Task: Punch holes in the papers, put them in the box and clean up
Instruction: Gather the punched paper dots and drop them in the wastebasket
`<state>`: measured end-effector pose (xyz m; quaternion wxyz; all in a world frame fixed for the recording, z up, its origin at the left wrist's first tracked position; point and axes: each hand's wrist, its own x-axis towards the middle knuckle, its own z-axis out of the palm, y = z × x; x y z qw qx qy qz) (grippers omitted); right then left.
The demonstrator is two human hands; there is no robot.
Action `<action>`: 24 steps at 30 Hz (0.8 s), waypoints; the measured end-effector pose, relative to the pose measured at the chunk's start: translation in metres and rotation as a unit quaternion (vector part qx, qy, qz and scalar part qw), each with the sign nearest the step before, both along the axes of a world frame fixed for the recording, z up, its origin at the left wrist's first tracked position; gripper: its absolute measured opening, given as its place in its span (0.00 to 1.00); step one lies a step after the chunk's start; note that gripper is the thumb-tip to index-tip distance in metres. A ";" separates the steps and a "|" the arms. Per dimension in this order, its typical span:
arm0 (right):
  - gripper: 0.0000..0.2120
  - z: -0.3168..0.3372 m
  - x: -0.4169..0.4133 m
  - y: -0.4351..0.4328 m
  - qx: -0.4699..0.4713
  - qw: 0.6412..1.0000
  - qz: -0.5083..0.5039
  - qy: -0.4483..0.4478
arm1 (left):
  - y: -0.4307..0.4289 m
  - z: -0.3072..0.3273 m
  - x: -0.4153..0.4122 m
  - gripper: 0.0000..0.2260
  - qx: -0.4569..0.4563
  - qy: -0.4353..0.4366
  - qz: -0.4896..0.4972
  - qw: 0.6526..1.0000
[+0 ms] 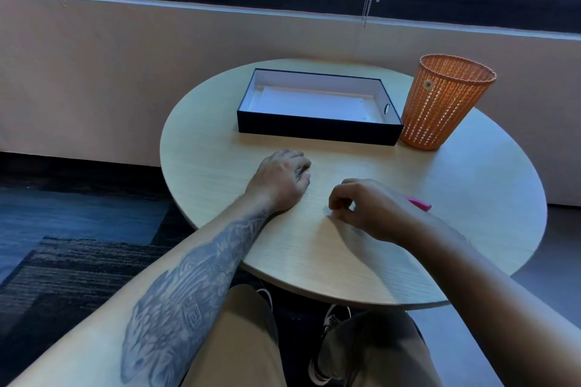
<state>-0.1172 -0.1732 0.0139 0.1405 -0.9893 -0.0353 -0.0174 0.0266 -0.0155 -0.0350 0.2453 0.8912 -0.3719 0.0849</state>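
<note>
Head cam: papers [314, 104] already sit in the box [317, 129], so it's cleanup. Right hand [367, 210] pinches maybe paper bits off the desk [220, 148]; left hand [279, 179] curled, grip unclear. Next, the orange bin [440, 104].

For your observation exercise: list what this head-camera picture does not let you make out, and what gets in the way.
- Pink object: mostly hidden behind the right hand.
- Right hand's grip: white bits at the fingertips, blurred and too small to identify.
- Left hand: curled fingers hide any contents.
- Orange basket: inside not visible.
- Paper in the box: holes too small to count.
</note>
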 end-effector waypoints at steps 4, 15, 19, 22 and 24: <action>0.06 0.000 0.003 0.007 -0.053 0.998 0.017 -0.009 | 0.000 0.000 0.001 0.15 -0.003 -0.001 -0.004 1.000; 0.09 -0.003 0.006 0.024 -0.231 0.970 0.048 -0.057 | 0.000 -0.003 0.003 0.15 -0.012 0.006 -0.005 1.000; 0.09 -0.010 0.008 0.020 -0.206 0.974 0.043 -0.079 | -0.001 -0.004 0.003 0.15 -0.012 0.014 -0.003 1.000; 0.10 -0.013 0.008 0.017 -0.166 0.982 0.043 -0.074 | 0.000 -0.003 0.003 0.16 -0.009 0.011 -0.003 1.000; 0.10 -0.013 0.005 0.015 -0.117 0.991 0.036 -0.059 | 0.000 -0.003 0.002 0.15 -0.012 0.011 -0.003 1.000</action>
